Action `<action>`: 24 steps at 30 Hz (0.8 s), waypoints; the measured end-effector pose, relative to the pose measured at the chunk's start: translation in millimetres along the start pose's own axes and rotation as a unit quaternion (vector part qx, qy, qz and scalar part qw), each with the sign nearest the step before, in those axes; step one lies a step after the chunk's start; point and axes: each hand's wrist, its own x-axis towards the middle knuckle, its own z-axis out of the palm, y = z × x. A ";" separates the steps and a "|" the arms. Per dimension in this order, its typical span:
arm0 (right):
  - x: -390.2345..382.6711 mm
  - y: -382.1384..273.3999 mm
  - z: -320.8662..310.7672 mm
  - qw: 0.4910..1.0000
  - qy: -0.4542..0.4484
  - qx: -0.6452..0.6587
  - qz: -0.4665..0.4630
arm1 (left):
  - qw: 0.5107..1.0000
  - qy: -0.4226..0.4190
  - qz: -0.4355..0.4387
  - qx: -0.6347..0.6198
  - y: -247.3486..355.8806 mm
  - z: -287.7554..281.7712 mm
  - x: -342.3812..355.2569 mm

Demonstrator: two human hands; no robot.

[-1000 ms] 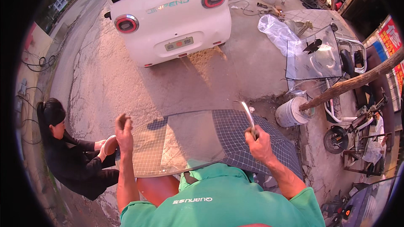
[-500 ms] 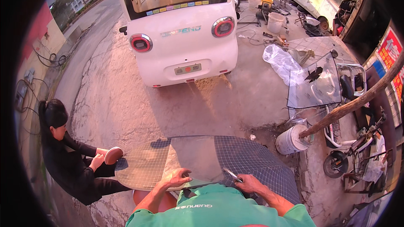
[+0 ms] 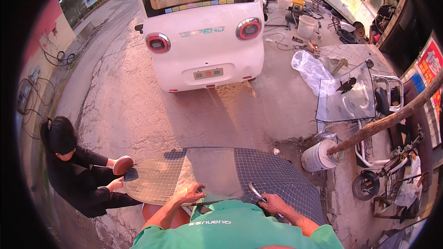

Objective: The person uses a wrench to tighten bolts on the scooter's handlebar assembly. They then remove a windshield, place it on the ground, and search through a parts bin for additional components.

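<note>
Across my lap lies a broad curved panel (image 3: 210, 168), dark with a white grid at both sides and a plain brownish middle. My left hand (image 3: 189, 193) rests on its near edge, fingers bent, a gap between thumb and forefinger. Nothing shows in that gap. On the right part of the panel, my right hand (image 3: 275, 204) is closed around a small tool (image 3: 256, 192) with a curved silver metal part. Its other end is hidden by the hand, so I cannot tell its kind.
A crouching person in dark clothes (image 3: 76, 170) is at the panel's left end, one hand touching its tip. Ahead stands a white minicar (image 3: 205, 60). At right are a white bucket (image 3: 317, 156) holding a wooden pole (image 3: 383, 122), a glass pane (image 3: 346, 97) and a small bike (image 3: 369, 184).
The person at the left has lowered one hand to the panel's tip and tilted their head down. My view has shifted slightly; my hands stay nearly where they were.
</note>
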 end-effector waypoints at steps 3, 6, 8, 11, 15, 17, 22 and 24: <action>-5.2 5.4 -2.7 1.000 0.022 0.016 0.009 | 1.000 0.017 -0.004 -0.007 -3.7 -1.8 -3.9; -9.0 7.3 -5.3 0.999 0.033 0.023 0.005 | 1.000 0.014 -0.008 -0.020 -10.8 0.3 -8.6; -11.3 7.9 -6.1 0.999 0.032 0.006 0.021 | 0.999 0.006 -0.013 -0.037 -16.5 0.5 -13.1; -15.6 10.7 -5.7 0.997 0.017 0.042 0.057 | 0.995 0.042 -0.067 -0.059 -23.4 -3.8 -27.0; -15.3 16.6 -3.1 0.999 0.023 0.044 0.016 | 0.987 0.130 -0.090 -0.001 -25.7 -24.1 -39.2; -13.9 20.6 -1.0 0.998 0.031 0.061 0.007 | 0.979 0.157 -0.122 -0.041 -28.1 -24.7 -49.0; -19.2 23.4 1.9 0.995 0.054 0.084 -0.022 | 0.911 0.361 -0.196 -0.044 -62.2 -34.9 -76.4; -21.7 21.6 0.8 0.995 0.049 0.087 0.003 | 0.881 0.422 -0.214 -0.004 -84.6 -35.1 -88.4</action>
